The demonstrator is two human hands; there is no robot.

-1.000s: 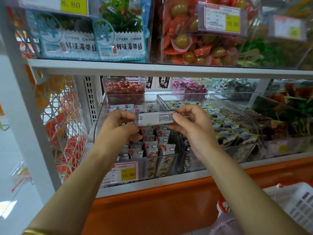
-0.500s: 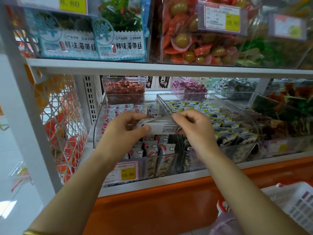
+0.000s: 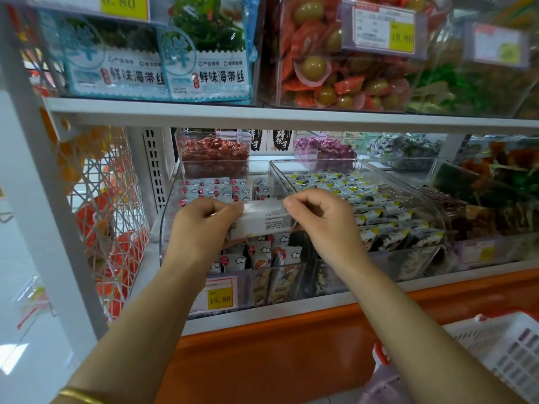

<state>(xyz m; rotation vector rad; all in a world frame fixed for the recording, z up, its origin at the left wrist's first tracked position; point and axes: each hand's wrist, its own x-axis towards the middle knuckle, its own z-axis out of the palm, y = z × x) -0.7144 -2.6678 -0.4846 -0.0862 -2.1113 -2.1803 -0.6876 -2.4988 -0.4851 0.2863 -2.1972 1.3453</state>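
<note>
Shop shelves [image 3: 291, 119] fill the view. Over a clear bin [image 3: 164, 228], my left hand [image 3: 201, 228] and right hand [image 3: 325, 225] each pinch one end of a white packet [image 3: 262, 221], fingers curled. I should lower it level into the bin.

The packet [image 3: 262, 221] is white with a block of fine dark print. Just below it, the cloud sachets [image 3: 259, 255] are pale grey, patterned with white clouds and a red dot. Right of the packet, the corner sachets [image 3: 376, 212] are white with black patches and yellow corners. Further below the packet, the price tag [image 3: 220, 298] has a yellow panel with dark figures and a red edge, and lower still the base panel [image 3: 277, 365] is plain orange. Behind the packet lie red sweets [image 3: 215, 150] and purple sweets [image 3: 325, 148]. High above it, the seaweed packs [image 3: 204, 62] are teal and white over dark green, and the wrapped balls [image 3: 315, 68] are olive green in red-orange wrappers.
</note>
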